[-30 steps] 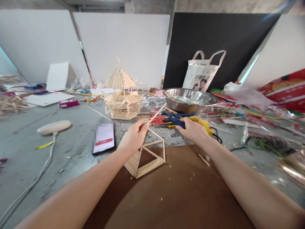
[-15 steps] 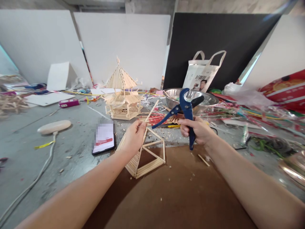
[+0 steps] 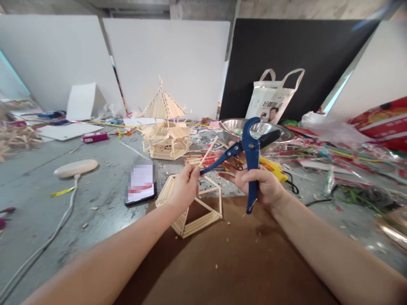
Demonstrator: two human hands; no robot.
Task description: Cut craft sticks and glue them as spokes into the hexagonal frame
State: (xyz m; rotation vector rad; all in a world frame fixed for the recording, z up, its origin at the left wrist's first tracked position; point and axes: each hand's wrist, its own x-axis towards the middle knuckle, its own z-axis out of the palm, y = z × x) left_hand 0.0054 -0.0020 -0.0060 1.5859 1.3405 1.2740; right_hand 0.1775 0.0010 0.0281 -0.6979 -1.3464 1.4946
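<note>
My left hand (image 3: 185, 186) is closed, pinching a thin wooden stick (image 3: 209, 150) that points up and to the right. My right hand (image 3: 265, 184) supports a blue pipe cutter (image 3: 251, 159); the thumb lies across one handle while the other fingers are spread behind it. The cutter's handles are apart, and the tip of the far one reaches my left fingers. Below my left hand a flat framework of wooden sticks (image 3: 203, 221) rests on a brown board (image 3: 241, 262), partly hidden by the hand and forearm.
A stick-built pavilion model (image 3: 167, 142) stands behind the hands. Around lie a phone (image 3: 140, 186), a white corded device (image 3: 76, 168), a yellow tool (image 3: 274, 168), a metal bowl (image 3: 229, 127) and a tote bag (image 3: 270, 99). Scraps litter the grey floor.
My right hand has shifted its grip, its fingers now spread off the handle. The cutter has come closer to my left hand, its handle tip now at my left fingers.
</note>
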